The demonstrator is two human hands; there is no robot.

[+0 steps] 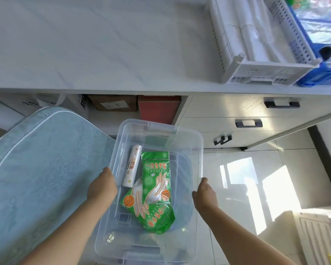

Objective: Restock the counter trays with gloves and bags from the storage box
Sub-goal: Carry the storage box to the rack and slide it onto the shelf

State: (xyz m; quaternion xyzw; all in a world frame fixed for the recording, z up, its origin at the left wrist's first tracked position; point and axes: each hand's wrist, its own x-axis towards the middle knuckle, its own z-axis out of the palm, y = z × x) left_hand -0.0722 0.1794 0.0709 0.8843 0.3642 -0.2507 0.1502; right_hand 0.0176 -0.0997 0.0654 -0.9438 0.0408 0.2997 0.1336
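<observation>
Cannot see the fingertips of the left hand or the right hand, tucked at the rim of the storage box, itself cut off at the bottom edge. Cannot read the print on the white roll, and see only part of the lower glove packet under the upper glove packet. On the bench, lose the white tray past the top edge and the blue tray past the right, contents blurred.

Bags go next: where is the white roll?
Head view: the white roll lies inside the clear storage box, by its left wall, left of the green glove packets.
</observation>
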